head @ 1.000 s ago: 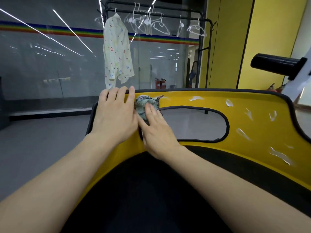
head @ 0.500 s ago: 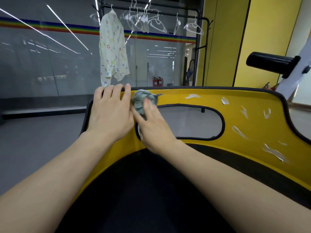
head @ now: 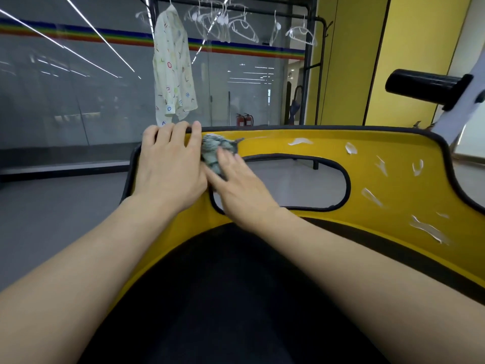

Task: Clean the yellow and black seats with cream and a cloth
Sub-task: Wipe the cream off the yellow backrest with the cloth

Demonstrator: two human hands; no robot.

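Wiping spot: I see the cloth (head: pixel 216 151), grey-green and bunched, pressed on the yellow seat back (head: pixel 393 153) just left of centre frame, above the left end of the oval opening (head: pixel 288 179).
Right hand: my right hand (head: pixel 241 185) lies on the cloth, its fingers (head: pixel 225 158) straight and close together, pushing down, not pinching; the forearm enters from the lower right of the frame.
Left hand: my left hand (head: pixel 170 164) lies flat on the seat back, touching the cloth's left side. Its fingers (head: pixel 195 132) are together and reach the black top trim; I cannot tell whether the tips hook over it.
Cream: white cream smears (head: pixel 300 141) lie to the right of the cloth, the nearest above the opening, the others down the right side of the frame.
Direction: I judge the next sweep runs rightward along the top band, whose long axis goes left to right and then curves down. The right hand is the nearer one.
Black cushion: the black seat cushion (head: pixel 223 298) fills the lower centre, with no cream showing on it.
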